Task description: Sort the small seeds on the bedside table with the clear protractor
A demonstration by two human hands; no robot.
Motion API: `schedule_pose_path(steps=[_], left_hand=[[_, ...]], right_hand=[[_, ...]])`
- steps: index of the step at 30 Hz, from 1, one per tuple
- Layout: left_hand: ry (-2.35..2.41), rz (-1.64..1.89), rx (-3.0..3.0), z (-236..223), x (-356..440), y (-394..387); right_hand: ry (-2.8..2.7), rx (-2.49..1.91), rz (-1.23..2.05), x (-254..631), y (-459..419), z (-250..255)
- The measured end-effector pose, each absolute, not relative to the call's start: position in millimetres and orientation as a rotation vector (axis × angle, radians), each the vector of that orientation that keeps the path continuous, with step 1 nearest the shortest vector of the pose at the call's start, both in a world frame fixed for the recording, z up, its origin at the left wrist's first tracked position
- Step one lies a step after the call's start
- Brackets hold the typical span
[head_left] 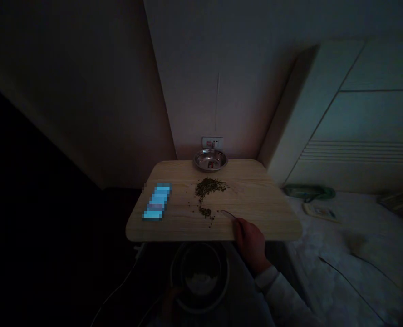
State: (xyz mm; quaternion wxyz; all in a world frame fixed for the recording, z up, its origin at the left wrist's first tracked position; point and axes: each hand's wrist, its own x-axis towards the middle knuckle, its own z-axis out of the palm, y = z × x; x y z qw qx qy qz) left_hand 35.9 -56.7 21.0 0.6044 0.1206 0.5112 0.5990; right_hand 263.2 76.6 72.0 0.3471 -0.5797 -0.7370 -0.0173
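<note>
A scattered heap of small green grains, like mung beans [209, 186], lies on the wooden table [256, 190], with a smaller cluster nearer the front edge. My right hand [251, 240] is closed around a thin, slightly curved utensil [228, 213], whose tip points left toward that cluster; its exact kind is hard to make out in the dim light. Below the table's front edge, over my lap, is a round metal bowl [224, 290]. At its lower left rim my left hand [170, 297] grips it, mostly in shadow. What the bowl contains is too dark to tell.
A shallow steel bowl [201, 169] with a label inside stands at the table's back, below a wall socket [207, 142]. A lit phone [157, 202] lies on the left. To the right is a bed [310, 240] holding a green bottle-like object [310, 192] and cables.
</note>
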Motion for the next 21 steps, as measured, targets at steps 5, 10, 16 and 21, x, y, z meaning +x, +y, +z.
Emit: schedule_pose_path(steps=[5, 10, 16, 21], left_hand=[[1.2, 1.37, 0.246, 16.8, 37.6, -67.4], [1.271, 1.331, 0.15, -5.8, 36.6, -71.9], [1.336, 1.287, 0.025, -30.8, 34.6, -71.9], [1.345, 1.306, -0.001, -15.1, 40.8, -78.6]], right_hand=[[-1.922, -1.502, -0.054, 261.6, 81.4, 71.0], [-1.924, -1.512, -0.065, 261.0, 89.1, 69.9], [-1.92, -1.528, -0.077, 261.0, 95.0, 68.0], [-1.911, -1.536, -0.092, 261.1, 100.4, 67.6]])
